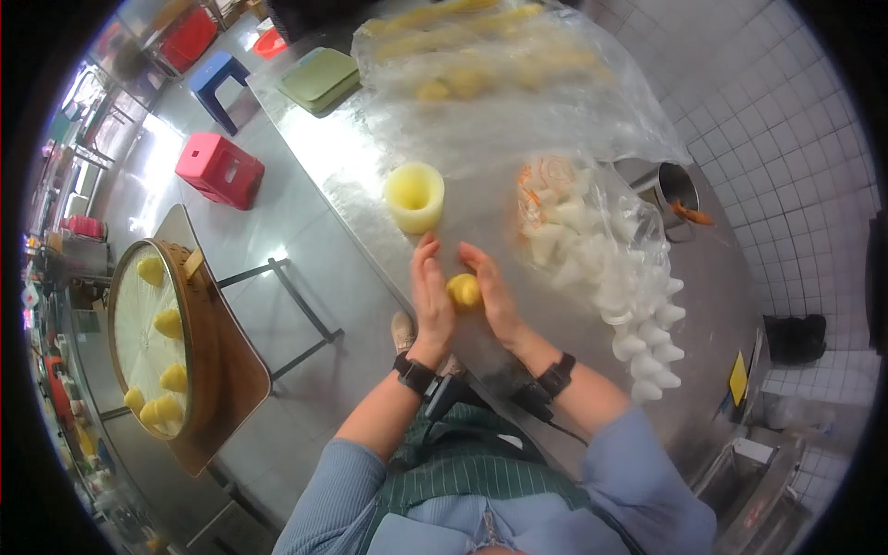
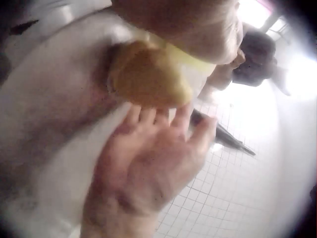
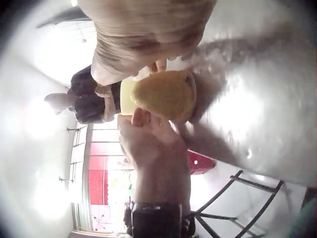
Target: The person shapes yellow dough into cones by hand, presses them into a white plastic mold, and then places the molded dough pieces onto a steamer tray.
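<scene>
A yellow cone-shaped lump of dough (image 1: 464, 291) stands on the metal table between both hands. In the head view my left hand (image 1: 433, 301) is on its left and my right hand (image 1: 495, 301) on its right, palms facing inward with fingers extended. The left wrist view shows the right hand (image 2: 148, 158) with fingertips right at the edge of the dough lump (image 2: 148, 79). From the right wrist view, the left hand's fingers (image 3: 141, 119) overlap the lump's near side (image 3: 168, 96). Just beyond the fingertips sits a pale yellow hollow cylinder (image 1: 413, 197).
White cones (image 1: 629, 287) lie in a clear plastic bag at right, near a metal pot (image 1: 675, 190). Plastic sheeting (image 1: 592, 102) covers yellow pieces at the back, beside a green scale-like box (image 1: 319, 79). Left, a round steamer tray (image 1: 139, 314) holds several yellow cones. A person (image 3: 86, 96) stands opposite.
</scene>
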{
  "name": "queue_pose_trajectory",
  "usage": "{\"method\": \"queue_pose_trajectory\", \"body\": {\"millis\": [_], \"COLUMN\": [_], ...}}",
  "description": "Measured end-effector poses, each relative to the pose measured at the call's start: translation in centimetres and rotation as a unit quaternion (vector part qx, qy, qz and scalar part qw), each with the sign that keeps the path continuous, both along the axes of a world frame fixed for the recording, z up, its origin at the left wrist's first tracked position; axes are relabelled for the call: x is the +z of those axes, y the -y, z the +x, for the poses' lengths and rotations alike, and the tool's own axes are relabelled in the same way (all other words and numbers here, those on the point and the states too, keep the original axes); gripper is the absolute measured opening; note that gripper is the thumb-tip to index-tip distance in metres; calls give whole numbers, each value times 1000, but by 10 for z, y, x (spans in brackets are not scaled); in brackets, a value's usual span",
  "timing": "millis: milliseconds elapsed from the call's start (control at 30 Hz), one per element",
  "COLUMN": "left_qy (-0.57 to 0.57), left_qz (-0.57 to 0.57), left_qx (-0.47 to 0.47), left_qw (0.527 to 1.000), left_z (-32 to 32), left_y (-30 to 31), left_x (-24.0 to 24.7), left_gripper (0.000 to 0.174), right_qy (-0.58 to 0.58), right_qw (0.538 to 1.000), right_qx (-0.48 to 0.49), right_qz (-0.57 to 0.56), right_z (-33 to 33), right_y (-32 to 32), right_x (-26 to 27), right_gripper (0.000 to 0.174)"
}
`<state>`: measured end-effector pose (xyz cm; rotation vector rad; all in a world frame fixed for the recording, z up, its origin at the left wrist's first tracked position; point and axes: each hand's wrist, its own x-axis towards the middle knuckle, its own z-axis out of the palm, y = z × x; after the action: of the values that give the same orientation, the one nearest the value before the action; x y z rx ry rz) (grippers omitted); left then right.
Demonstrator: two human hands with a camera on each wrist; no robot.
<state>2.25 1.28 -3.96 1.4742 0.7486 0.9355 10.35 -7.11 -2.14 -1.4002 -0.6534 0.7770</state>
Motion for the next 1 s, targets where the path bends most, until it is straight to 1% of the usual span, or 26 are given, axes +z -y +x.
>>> {"method": "queue_pose_trajectory", "body": {"millis": [33, 67, 100, 133, 200, 233, 300, 333, 367, 400, 433, 500, 600, 633, 667, 733, 767, 800, 833, 867, 900, 933, 967, 1000], "left_qy": [25, 48, 43, 42, 89, 90, 96, 96, 131, 163, 161, 251, 252, 265, 264, 225, 217, 219, 190, 161, 146, 151, 118, 89], "left_qz": [-5, -14, -43, -44, -104, -103, -176, -172, -267, -361, -361, -441, -444, -459, -451, -464, -481, -473, -466, -456, -446, -432, -416, -393], "left_qx": [19, 39, 38, 40, 41, 42, 8, 9, -10, -28, -24, -102, -105, -95, -89, -106, -110, -109, -129, -148, -159, -157, -132, -101], "left_qw": [999, 998, 997, 997, 990, 990, 980, 980, 955, 918, 918, 855, 854, 843, 848, 850, 842, 846, 854, 863, 869, 875, 892, 910], "left_z": [-8, -18, -29, -32, -40, -42, -44, -44, -45, -46, -46, -41, -41, -45, -51, -63, -67, -71, -78, -84, -92, -99, -104, -112], "left_y": [-5, -7, -7, -5, 2, 6, 14, 14, 17, 21, 26, 29, 21, 15, 8, -4, -6, -9, -11, -13, -16, -14, -14, -17], "left_x": [0, -1, -1, -3, -9, -10, -11, 2, 15, 31, 44, 69, 91, 93, 96, 104, 112, 117, 122, 127, 125, 126, 129, 133], "left_gripper": [37, 37, 42, 42, 43, 43, 43, 43, 46, 48, 48, 54, 57, 55, 55, 52, 49, 49, 50, 50, 49, 49, 48, 47], "right_qy": [3, 164, 319, 318, 323, 324, 258, 258, 286, 310, 307, 333, 322, 326, 323, 286, 236, 238, 114, -9, -5, -57, -102, -120], "right_qw": [1000, 986, 947, 948, 940, 940, 962, 962, 957, 951, 951, 940, 939, 936, 935, 940, 958, 956, 980, 987, 986, 976, 959, 952], "right_qx": [3, 11, 21, 23, 96, 97, 71, 72, 42, 13, 17, 23, 13, 71, 74, 164, 107, 110, 122, 134, 139, 198, 262, 280], "right_qz": [5, -3, -12, -13, -42, -41, -63, -59, -25, 7, 8, 64, 118, 115, 125, 86, 125, 134, 108, 83, 94, 65, 40, 26], "right_z": [5, 10, 12, 9, -3, -6, -10, -12, -14, -17, -22, -29, -41, -40, -35, -27, -26, -26, -27, -29, -35, -42, -51, -61], "right_y": [4, 14, 20, 18, 13, 11, 6, 6, 7, 9, 11, 7, 2, 4, 5, 8, 5, 0, -4, -10, -15, -20, -29, -35], "right_x": [9, 19, 26, 24, 19, 18, 16, 21, 29, 37, 45, 58, 64, 80, 90, 102, 96, 102, 109, 116, 121, 127, 132, 135], "right_gripper": [47, 48, 52, 52, 62, 62, 64, 64, 63, 63, 63, 62, 62, 63, 63, 63, 59, 59, 57, 55, 55, 53, 51, 50]}}
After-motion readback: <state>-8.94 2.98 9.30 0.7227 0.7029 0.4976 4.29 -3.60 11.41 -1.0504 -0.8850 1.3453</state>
